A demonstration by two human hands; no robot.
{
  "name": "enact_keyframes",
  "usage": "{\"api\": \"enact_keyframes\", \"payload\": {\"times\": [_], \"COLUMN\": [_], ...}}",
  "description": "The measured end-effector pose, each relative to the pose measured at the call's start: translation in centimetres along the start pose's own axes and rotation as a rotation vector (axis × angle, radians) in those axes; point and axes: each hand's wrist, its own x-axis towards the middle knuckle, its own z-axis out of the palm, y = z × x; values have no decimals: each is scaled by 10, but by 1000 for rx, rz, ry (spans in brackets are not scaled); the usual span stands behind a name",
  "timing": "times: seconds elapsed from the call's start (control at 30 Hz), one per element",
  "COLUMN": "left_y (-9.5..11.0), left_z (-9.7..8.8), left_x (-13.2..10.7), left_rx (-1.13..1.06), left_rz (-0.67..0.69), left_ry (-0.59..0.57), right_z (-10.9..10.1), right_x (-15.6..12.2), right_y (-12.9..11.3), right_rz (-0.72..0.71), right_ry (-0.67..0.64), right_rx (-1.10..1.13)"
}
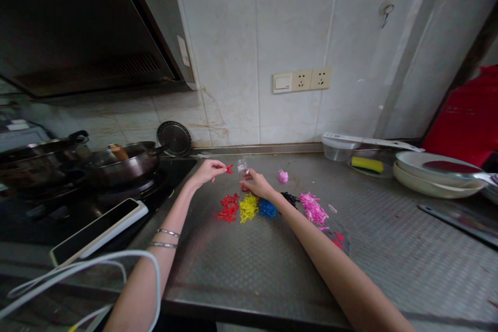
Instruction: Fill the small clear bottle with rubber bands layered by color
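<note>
Both your forearms stretch forward over the steel counter (pixel 241 259), bracelets on the left wrist. Your left hand (pixel 209 170) is raised a little off the surface with the wrist bent, fingertips pinched shut on a single red band (pixel 230 168). That band hangs just beside the mouth of the small clear jar (pixel 243 166). Your right hand (pixel 259 184) wraps closed around the jar's lower part and holds it upright above the counter. Below your hands lie the sorted heaps: red pile (pixel 229 207), yellow pile (pixel 248 207), blue pile (pixel 267 209), black pile (pixel 289 198) and pink pile (pixel 312 208). A pink cap (pixel 282 176) sits just beyond your right hand.
</note>
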Motion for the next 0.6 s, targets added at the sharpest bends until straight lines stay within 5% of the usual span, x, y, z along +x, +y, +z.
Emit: {"api": "enact_keyframes", "payload": {"times": [0.33,0.6], "left_y": [42,36], "left_z": [-4,7], "left_x": [30,44], "left_rx": [79,184], "left_rz": [63,107], "left_ry": [4,12], "right_z": [0,0], "right_x": [0,0], "right_y": [0,-2], "right_rz": [9,9], "right_ry": [5,11], "right_rx": [15,26]}}
